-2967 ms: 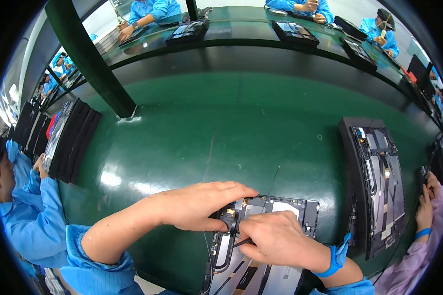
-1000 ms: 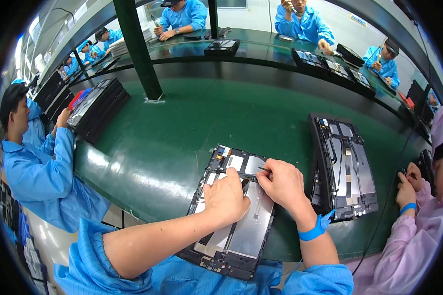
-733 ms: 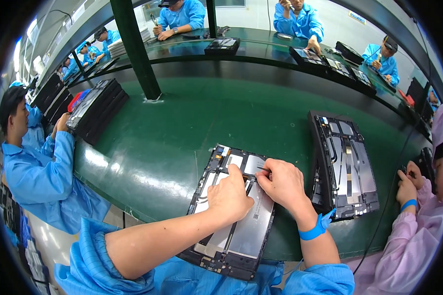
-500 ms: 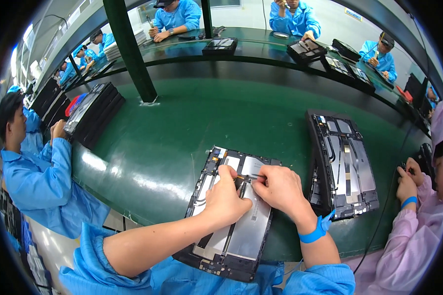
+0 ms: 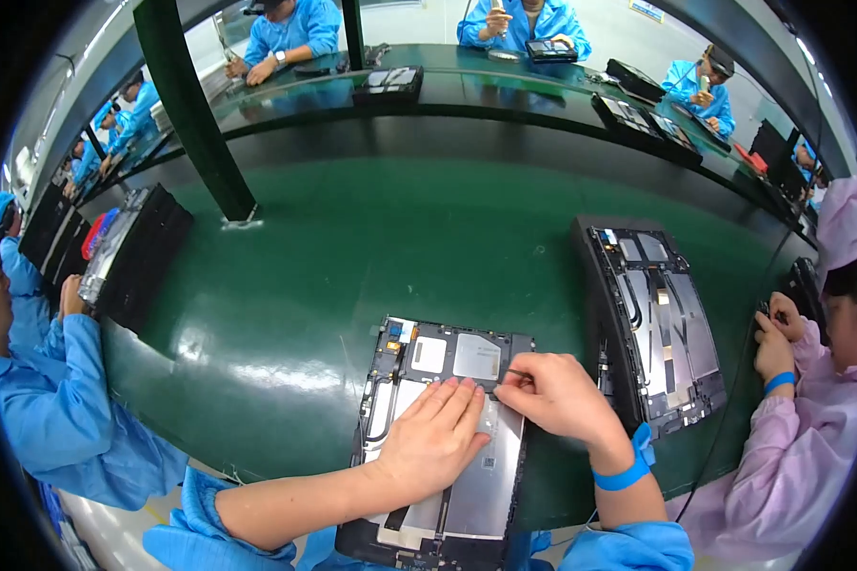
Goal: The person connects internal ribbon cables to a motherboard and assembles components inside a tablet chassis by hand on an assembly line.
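An opened tablet, with silver battery plates, black flat cables and small circuit parts showing, lies in front of me at the table's near edge. My left hand rests flat across its middle, fingers stretched out and close together, covering part of the cables and plates. My right hand is at the tablet's upper right side, thumb and fingertips pinched together. Something small and dark shows at those fingertips, too small to name. A blue band circles my right wrist.
Another opened tablet lies on a black stack at right. A stack of black trays stands at left, beside a co-worker in blue. A green post rises from the green table. A co-worker in pink sits at right; others work across.
My left hand has gone from a pinch at the tablet's middle to lying flat on it. The right hand has shifted toward the tablet's right edge, still pinched. The view has turned slightly.
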`<action>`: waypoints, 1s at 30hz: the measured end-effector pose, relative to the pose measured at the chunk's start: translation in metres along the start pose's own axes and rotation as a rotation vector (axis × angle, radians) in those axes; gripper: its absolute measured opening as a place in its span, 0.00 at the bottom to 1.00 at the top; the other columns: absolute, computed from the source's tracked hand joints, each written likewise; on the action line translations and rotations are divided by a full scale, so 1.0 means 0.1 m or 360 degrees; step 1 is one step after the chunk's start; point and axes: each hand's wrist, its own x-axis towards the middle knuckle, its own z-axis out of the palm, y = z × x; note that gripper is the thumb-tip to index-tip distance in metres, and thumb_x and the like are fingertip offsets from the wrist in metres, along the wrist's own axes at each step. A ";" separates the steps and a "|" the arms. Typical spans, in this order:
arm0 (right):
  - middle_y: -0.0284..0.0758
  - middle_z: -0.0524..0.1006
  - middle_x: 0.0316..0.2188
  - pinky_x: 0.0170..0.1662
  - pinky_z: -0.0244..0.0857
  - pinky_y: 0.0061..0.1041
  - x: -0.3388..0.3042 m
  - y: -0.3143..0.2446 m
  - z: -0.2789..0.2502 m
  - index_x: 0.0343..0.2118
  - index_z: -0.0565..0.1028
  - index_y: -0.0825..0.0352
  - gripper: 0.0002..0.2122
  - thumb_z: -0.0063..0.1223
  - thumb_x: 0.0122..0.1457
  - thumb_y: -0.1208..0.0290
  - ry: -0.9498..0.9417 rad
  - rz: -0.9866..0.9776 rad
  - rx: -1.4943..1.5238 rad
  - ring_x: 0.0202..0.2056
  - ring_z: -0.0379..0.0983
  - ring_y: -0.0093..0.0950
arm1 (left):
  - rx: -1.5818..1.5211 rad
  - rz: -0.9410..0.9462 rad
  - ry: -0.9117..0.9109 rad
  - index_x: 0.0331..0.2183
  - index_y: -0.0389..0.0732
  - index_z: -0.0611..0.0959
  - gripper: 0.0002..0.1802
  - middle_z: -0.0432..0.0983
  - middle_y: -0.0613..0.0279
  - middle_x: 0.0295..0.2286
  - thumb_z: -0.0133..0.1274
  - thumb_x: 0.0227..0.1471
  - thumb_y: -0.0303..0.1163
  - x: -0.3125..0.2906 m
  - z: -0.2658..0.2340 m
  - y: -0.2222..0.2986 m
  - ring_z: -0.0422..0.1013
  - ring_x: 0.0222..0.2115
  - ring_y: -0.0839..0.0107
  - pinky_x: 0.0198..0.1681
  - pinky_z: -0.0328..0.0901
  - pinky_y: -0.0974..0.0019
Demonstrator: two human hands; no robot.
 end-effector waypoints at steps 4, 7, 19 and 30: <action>0.40 0.69 0.12 0.20 0.59 0.26 -0.02 0.05 -0.03 0.17 0.69 0.71 0.10 0.49 0.42 0.68 -0.0183 0.0251 0.0158 0.16 0.67 0.33 | -0.0052 -0.0008 -0.0043 0.36 0.33 0.71 0.23 0.66 0.51 0.36 0.52 0.36 0.37 0.02 -0.01 0.00 0.63 0.38 0.60 0.42 0.58 0.61; 0.39 0.69 0.12 0.19 0.58 0.25 -0.02 0.02 -0.03 0.16 0.68 0.72 0.10 0.50 0.41 0.69 -0.0179 0.0321 0.0166 0.15 0.67 0.32 | -0.0028 0.0004 -0.0035 0.36 0.34 0.72 0.23 0.66 0.52 0.35 0.52 0.35 0.37 0.02 -0.01 -0.02 0.63 0.38 0.60 0.42 0.58 0.62; 0.39 0.69 0.11 0.17 0.57 0.23 -0.05 0.03 -0.05 0.14 0.67 0.71 0.09 0.50 0.40 0.71 -0.0153 0.0281 0.0180 0.13 0.66 0.30 | -0.0034 -0.0018 -0.0117 0.36 0.36 0.72 0.21 0.66 0.52 0.36 0.49 0.38 0.37 0.00 -0.03 -0.01 0.62 0.39 0.60 0.44 0.56 0.63; 0.38 0.68 0.09 0.18 0.57 0.23 -0.05 0.09 -0.09 0.14 0.67 0.71 0.08 0.50 0.37 0.71 -0.0192 0.0380 0.0207 0.13 0.65 0.28 | 0.0069 0.0023 -0.0136 0.37 0.37 0.71 0.21 0.65 0.52 0.36 0.49 0.38 0.36 0.03 -0.05 0.01 0.62 0.38 0.60 0.43 0.56 0.62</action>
